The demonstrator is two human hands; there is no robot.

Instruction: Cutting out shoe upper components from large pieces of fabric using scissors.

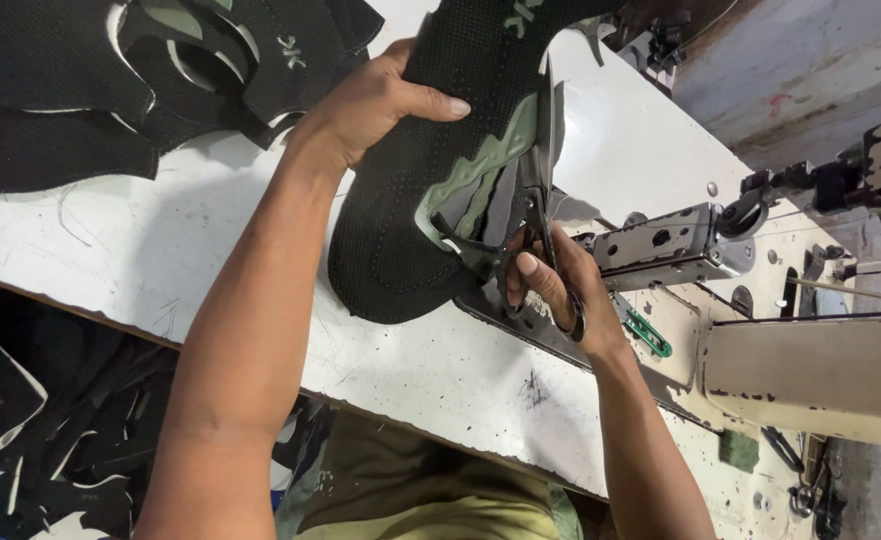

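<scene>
Gripping black shoe upper [411, 200] — left hand [371, 100] | right hand [551, 275] — scissors [541, 215]

A: How's the light?

B: Bright and fairly even, daylight-like. The white tabletop [91, 240] is close to washed out along the upper left, and the pale slope behind the sewing machine [811, 370] glares a little.

A: Shadows?

B: Soft ones. The left forearm throws a grey patch on the tabletop beside it, and the black shoe upper [411, 180] shades the surface under its lower edge. Below the tabletop's front edge it turns dim; the dark scraps there lose detail.

A: Sharpness?

B: Good in the middle. The black fabric swallows texture, and straight edges lean and bow towards the corners.
</scene>
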